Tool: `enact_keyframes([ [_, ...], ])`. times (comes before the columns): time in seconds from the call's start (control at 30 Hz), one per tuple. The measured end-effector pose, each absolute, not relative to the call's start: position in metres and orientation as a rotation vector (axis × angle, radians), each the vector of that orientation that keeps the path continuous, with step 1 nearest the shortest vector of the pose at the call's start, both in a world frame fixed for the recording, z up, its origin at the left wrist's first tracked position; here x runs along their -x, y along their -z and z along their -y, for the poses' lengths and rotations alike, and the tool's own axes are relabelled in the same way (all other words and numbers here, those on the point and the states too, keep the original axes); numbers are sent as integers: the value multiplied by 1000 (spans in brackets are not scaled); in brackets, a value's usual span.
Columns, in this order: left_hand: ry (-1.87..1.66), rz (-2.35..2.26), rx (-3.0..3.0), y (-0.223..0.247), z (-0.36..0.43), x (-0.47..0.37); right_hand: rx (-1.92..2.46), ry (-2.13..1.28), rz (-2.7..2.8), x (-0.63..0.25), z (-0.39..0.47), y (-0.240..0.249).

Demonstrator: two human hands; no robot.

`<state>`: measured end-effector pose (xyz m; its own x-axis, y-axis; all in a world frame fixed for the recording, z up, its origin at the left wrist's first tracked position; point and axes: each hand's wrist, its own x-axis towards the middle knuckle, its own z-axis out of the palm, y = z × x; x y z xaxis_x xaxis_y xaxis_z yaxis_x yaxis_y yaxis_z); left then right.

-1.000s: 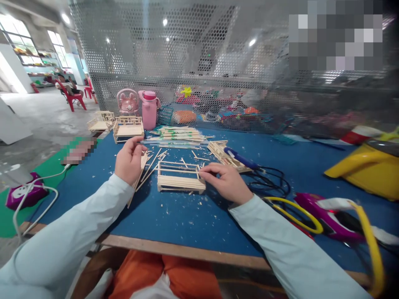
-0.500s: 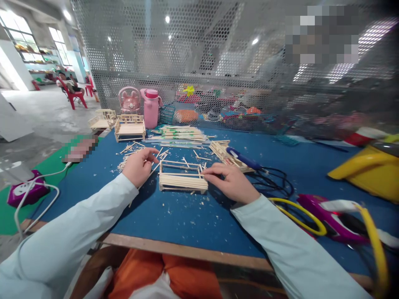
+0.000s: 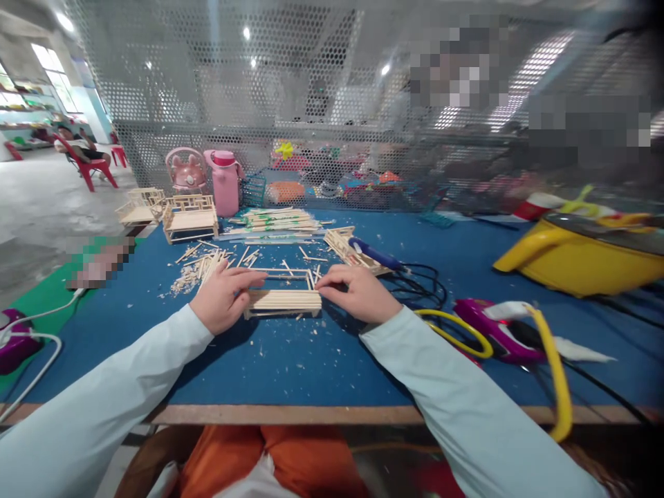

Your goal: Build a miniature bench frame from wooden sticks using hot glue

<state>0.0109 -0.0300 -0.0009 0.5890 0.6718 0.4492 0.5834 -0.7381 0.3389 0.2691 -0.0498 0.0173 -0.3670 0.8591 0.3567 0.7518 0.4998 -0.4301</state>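
Observation:
A small bench-like frame of pale wooden sticks stands on the blue table in front of me, its seat made of sticks laid side by side. My left hand is closed around its left end, the thumb at the ends of the seat sticks and the forefinger reaching over the frame. At the right end, my right hand pinches thumb and forefinger at the tip of the rearmost seat stick; its fingers partly hide that end. Loose stick pieces and shavings lie behind my left hand.
Finished stick models and a pink bottle stand at the back left. Behind the bench lie bundled sticks and a blue-handled tool with a black cord. A purple power strip and yellow container are at right.
My left hand has moved in to the bench's left end. The slanted rear stick now lies in line with the others. My view has turned slightly right.

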Motion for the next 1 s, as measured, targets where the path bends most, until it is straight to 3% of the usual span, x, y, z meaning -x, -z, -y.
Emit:
enact_keyframes([
  [0.6,-683,-1036,-2818,3,38,-14,1354,-296,2239,-268,53,-17],
  [0.7,-806,-1076,-2760,0,37,-12,1333,-264,2227,-268,54,-18],
  [0.87,-1377,-1491,-2374,-9,26,5,1269,-137,2100,-266,59,-24],
  [1.0,-1177,-1619,-2377,-3,29,18,1171,-185,2271,-256,64,-23],
])
